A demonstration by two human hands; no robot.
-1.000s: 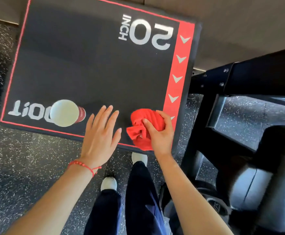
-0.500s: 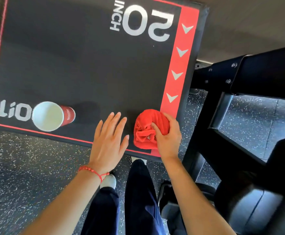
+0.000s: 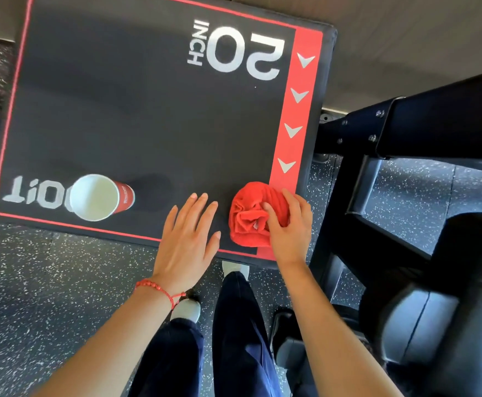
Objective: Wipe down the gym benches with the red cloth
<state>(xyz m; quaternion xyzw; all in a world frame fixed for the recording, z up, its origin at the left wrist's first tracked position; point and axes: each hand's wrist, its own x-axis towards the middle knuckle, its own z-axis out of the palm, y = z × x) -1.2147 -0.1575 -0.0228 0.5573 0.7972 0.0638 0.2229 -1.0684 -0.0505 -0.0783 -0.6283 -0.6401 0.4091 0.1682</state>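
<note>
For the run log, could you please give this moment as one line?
right hand: grips red cloth on box | left hand: flat on box | cup: upright

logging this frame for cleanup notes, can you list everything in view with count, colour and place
box: 1, black with red border and white "20 INCH" print, centre
cup: 1, red paper, white inside, upright near the box's front left corner
cloth: 1, red, bunched on the box's front right corner
frame: 1, black metal, right of the box
pad: 1, black, lower right
floor: black, white-speckled
bracelet: 1, red, left wrist
shoes: 2, white, on the floor
left hand: flat, fingers straight, over the box's front edge
right hand: grips the cloth
</note>
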